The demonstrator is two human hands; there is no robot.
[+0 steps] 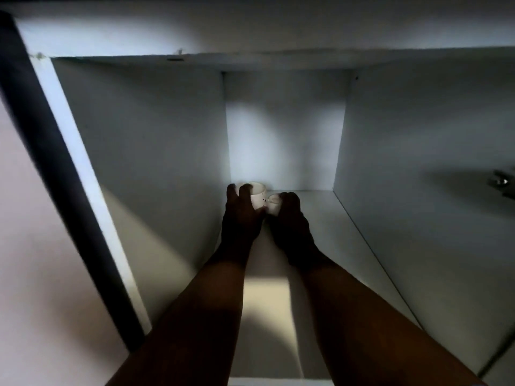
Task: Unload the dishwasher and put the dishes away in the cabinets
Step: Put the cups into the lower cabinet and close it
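Observation:
Both my arms reach deep into a white cabinet. My left hand (241,211) is wrapped around a small white cup (257,194) near the back left of the cabinet floor (317,218). My right hand (289,215) grips a second small white cup (273,206) just to its right. The two cups touch or nearly touch each other. Whether they rest on the cabinet floor or hover just above it is hidden by my fingers and the dim light.
The cabinet has a left wall (156,140), a back wall (284,129) and a right wall (418,162). The open door's dark edge (50,151) runs down the left. A metal hinge (501,182) sits on the right wall.

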